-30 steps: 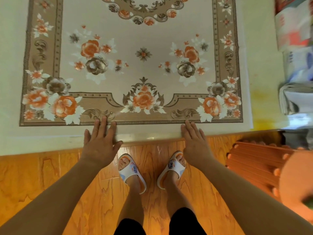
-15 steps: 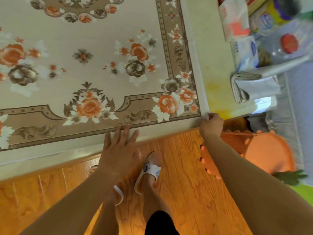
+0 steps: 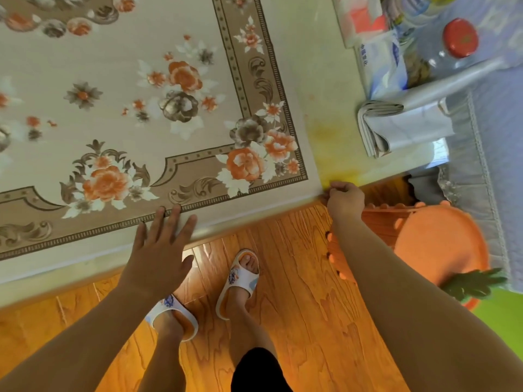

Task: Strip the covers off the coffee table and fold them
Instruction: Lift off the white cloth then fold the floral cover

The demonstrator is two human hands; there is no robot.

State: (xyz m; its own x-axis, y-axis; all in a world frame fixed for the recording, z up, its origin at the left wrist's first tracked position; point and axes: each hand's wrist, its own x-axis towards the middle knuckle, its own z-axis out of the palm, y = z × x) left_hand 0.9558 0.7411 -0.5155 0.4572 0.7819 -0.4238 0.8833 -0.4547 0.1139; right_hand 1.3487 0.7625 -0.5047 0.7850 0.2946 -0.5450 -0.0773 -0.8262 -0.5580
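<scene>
A cream cover (image 3: 113, 94) printed with orange and brown flowers and a brown border lies flat on the coffee table (image 3: 334, 114). Its near right corner sits at the table's front edge. My right hand (image 3: 343, 198) is closed in a pinch on that corner of the cover. My left hand (image 3: 161, 247) is spread flat, fingers apart, with the fingertips resting on the cover's front border and the palm over the table edge.
A folded grey cloth (image 3: 396, 128) lies on the table's right end beside plastic packets (image 3: 379, 60) and a red-lidded jar (image 3: 460, 38). An orange carrot-shaped stool (image 3: 433, 244) stands on the wooden floor (image 3: 297, 321) right of my feet, against grey fabric.
The view has swung right. My right hand went from lying flat on the front edge to the cover's right corner and closed on it. My left hand stayed flat on the front border.
</scene>
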